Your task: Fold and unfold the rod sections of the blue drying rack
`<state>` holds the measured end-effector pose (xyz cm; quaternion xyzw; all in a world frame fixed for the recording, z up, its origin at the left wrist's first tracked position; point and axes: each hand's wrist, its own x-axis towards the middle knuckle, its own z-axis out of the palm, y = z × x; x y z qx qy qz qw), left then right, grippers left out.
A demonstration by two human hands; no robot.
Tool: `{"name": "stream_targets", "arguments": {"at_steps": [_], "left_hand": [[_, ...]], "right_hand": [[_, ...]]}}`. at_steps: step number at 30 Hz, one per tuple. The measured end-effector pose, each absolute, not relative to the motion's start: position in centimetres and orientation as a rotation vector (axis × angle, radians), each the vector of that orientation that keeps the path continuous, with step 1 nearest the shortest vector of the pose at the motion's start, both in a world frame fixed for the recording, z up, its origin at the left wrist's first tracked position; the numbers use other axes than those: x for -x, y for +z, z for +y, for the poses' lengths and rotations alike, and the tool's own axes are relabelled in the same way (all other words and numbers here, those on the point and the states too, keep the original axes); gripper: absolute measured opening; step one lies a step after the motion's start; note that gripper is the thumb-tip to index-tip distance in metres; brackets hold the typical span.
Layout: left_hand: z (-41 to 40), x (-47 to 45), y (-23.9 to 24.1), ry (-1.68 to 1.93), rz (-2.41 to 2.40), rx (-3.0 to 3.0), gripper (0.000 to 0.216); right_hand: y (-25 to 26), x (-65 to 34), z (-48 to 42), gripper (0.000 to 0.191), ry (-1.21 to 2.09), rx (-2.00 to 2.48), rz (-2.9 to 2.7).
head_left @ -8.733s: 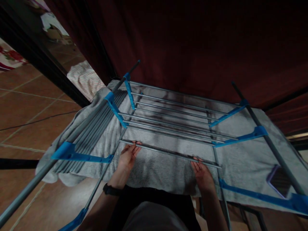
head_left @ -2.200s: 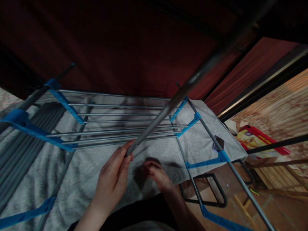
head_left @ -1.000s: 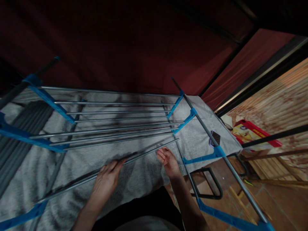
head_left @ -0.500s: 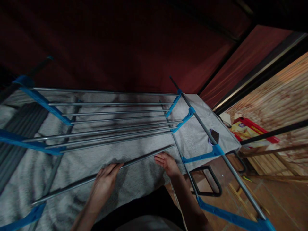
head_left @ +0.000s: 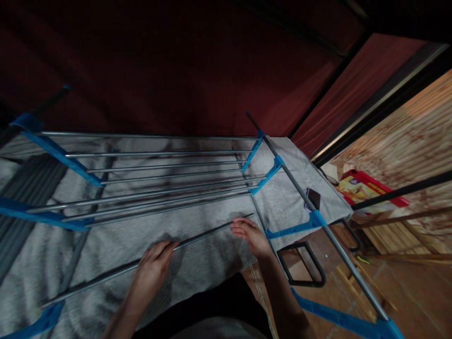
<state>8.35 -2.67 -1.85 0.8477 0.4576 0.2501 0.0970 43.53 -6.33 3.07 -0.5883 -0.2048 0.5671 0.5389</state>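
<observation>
A loose grey metal rod (head_left: 197, 234) lies slantwise over a grey towel (head_left: 197, 263), in front of a drying rack of grey rods (head_left: 158, 181) and blue plastic brackets (head_left: 268, 174). My left hand (head_left: 152, 269) has its fingers stretched out, fingertips on the rod near its middle. My right hand (head_left: 249, 233) rests by the rod's right end, fingers curled against it. The rod's left end reaches a blue bracket (head_left: 38, 322) at the lower left.
A dark phone (head_left: 312, 198) lies on the towel by the rack's right side rail (head_left: 318, 212). A black metal frame (head_left: 303, 266) and wooden slats (head_left: 399, 235) sit on the tiled floor at right, with a red and yellow box (head_left: 367, 190). A dark red curtain hangs behind.
The loose rod, held up slanting by my left hand 2.2 s ago, now lies low over the towel. My right hand has closed in on its right end.
</observation>
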Motion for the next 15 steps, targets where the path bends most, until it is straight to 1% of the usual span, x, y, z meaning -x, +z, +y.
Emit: {"name": "stream_targets", "arguments": {"at_steps": [4, 7, 9, 11, 15], "left_hand": [[-2.3, -8.8, 0.2, 0.801, 1.346, -2.545, 0.039], [-1.3, -10.0, 3.4, 0.966, 1.404, -2.497, 0.035], [-0.1, -11.3, 5.8, 1.088, 1.464, -2.499, 0.033], [1.8, -12.6, 8.0, 1.173, 1.518, -2.561, 0.033], [6.3, -14.6, 10.3, 1.186, 1.488, -2.763, 0.038]], "right_hand": [[4.6, -46.1, -3.4, 0.042, 0.737, 1.455, -0.476], [6.0, -48.5, -1.2, 0.050, 0.358, 1.501, -0.574], [6.7, -49.9, 0.0, 0.058, 0.255, 1.516, -0.687], [7.2, -50.8, 1.2, 0.063, 0.231, 1.529, -0.777], [7.1, -51.8, 3.6, 0.062, 0.181, 1.555, -0.829]]}}
